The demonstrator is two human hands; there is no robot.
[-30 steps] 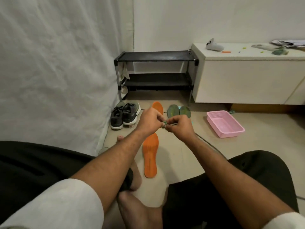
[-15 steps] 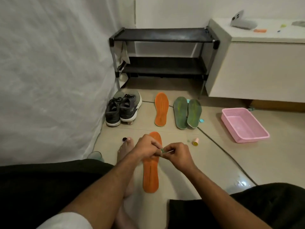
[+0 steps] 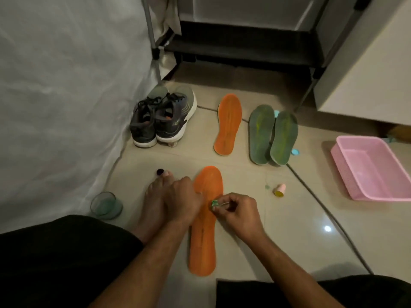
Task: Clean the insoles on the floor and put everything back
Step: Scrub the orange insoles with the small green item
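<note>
An orange insole (image 3: 204,241) lies lengthwise on the floor in front of me. My left hand (image 3: 181,200) rests on its left edge, fingers curled down over the rim. My right hand (image 3: 236,208) pinches a small green object (image 3: 214,203) just above the insole's middle. A second orange insole (image 3: 228,124) lies farther off, with two green insoles (image 3: 272,134) side by side to its right. A pair of dark sneakers (image 3: 161,120) stands at the left by the white sheet.
A pink plastic basket (image 3: 371,167) sits on the floor at right. A small pink and yellow cap (image 3: 279,190) lies near the insole. A glass (image 3: 106,205) stands at left by my bare foot (image 3: 153,201). A black shoe rack (image 3: 242,47) and white cabinet (image 3: 367,70) stand behind.
My view has tilted down and closer to the floor. Both hands have dropped from mid-air onto the near orange insole, the right still pinching the green object.
</note>
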